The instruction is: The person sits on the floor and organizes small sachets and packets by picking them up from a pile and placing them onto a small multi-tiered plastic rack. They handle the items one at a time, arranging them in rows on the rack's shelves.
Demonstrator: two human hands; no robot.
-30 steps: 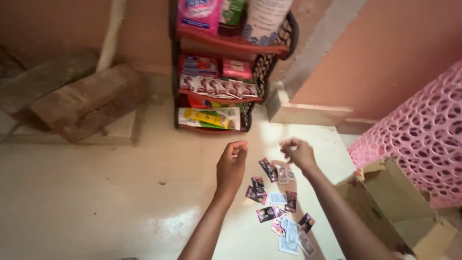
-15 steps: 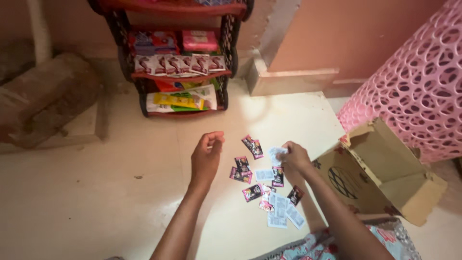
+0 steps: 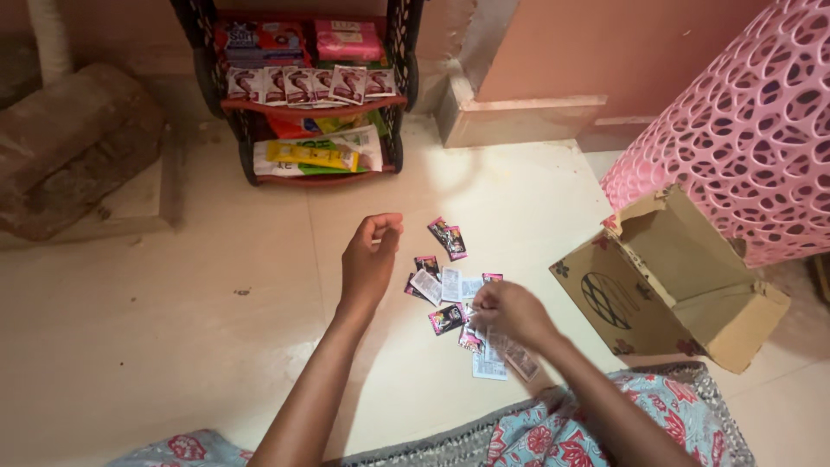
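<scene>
The left hand (image 3: 370, 258) is being held above the pale floor (image 3: 156, 329), its fingers curled into a loose fist; whether anything is being pinched in that grip cannot be told. The right hand (image 3: 510, 313) is being lowered onto a scatter of small sachets (image 3: 445, 285), its fingers closed down on the nearest packets, though which one is being gripped cannot be told. The sachets are being spread flat on the floor between the two hands and just beyond them, some pink and black, some white and pale blue, a few overlapping. One pair of dark sachets (image 3: 450, 236) is lying slightly apart, toward the far wall.

An open cardboard box (image 3: 666, 285) is being left tilted on its side just beside the right hand, its mouth turned upward, resting against a pink perforated basket (image 3: 743, 138) at the right edge of the floor. A small rack (image 3: 307, 86) is standing against the far wall, with rows of packets on its shelves. A rough brown block (image 3: 73, 147) is lying at the far left corner. Patterned fabric (image 3: 588, 432) is covering the person's lap at the near edge.
</scene>
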